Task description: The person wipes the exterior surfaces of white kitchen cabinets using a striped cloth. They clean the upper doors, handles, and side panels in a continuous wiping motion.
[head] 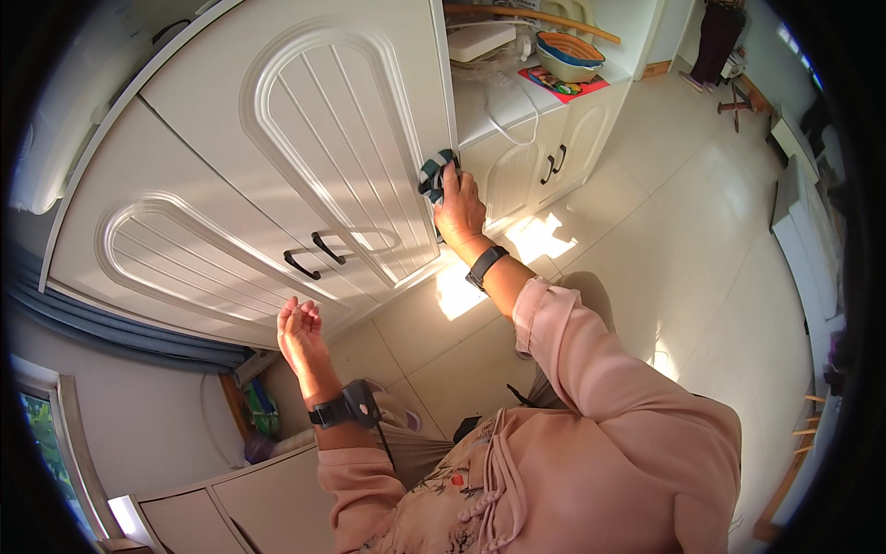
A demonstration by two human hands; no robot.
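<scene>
My right hand (460, 208) grips a dark green and white patterned cloth (436, 174) and presses it against the side edge of a white cabinet door (332, 138). Lower and to the left, my left hand (302, 332) is raised with loosely curled fingers, holding nothing, near the bottom of the other white door (187, 256). Two black handles (315, 260) sit side by side where the two doors meet. Both doors are closed and have arched, grooved panels.
Beside the tall cabinet, an open shelf (484, 124) holds stacked baskets (571, 55), a white cable and a wooden stick (540, 15). Low doors with black handles (554, 165) are beneath. A blue curtain (124, 322) hangs at left. Another person (720, 41) stands far off at upper right.
</scene>
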